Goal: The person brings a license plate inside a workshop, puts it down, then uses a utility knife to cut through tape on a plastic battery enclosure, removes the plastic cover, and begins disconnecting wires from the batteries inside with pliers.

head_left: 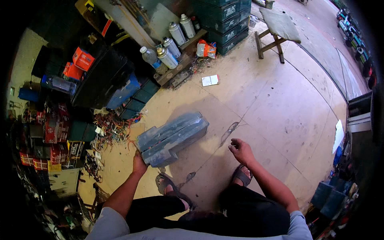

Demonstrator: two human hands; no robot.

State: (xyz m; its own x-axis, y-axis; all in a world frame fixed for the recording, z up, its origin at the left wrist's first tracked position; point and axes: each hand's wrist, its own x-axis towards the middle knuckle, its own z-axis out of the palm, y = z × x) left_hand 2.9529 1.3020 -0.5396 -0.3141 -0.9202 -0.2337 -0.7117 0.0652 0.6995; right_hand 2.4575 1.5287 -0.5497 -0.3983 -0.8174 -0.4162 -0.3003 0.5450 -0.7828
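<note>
step: carrying | left hand gripping near end of grey-blue battery casing | right hand free, half-open right of casing | next: needs firm hold, judged

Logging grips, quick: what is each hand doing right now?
Left hand: closed on the near end of the grey-blue battery.
Right hand: loosely open, holding nothing.

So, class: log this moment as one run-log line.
left hand: holds grey battery by near end | right hand: empty, open, above floor | wires: beside battery
</note>
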